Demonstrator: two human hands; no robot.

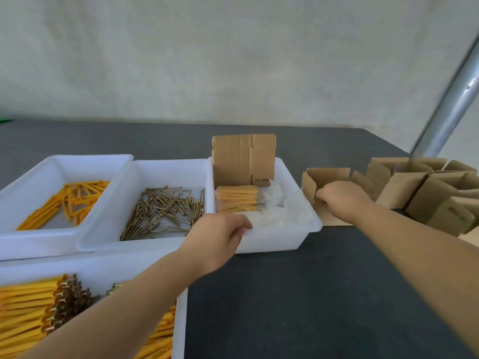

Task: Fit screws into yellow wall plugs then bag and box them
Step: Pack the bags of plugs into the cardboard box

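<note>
Wall plugs [70, 200]: loose yellow ones lie in the far-left white tray [39, 177].
Screws [166, 208]: a brass-coloured heap in the middle tray [160, 167].
Fitted plugs [28, 307]: yellow plugs with screw heads showing, in the near tray [124, 265].
Bagged bundle [238, 198]: lies in the right tray [272, 239], in front of flat cardboard [243, 156] standing upright.
Left hand [217, 239]: fingers curl over the right tray's near rim, gripping it.
Right hand [339, 198]: reaches into an open small box [324, 177] on the dark table [311, 294]; fingers curled at the box's edge, apparently grasping it.
Other boxes [427, 187]: clustered at far right.
</note>
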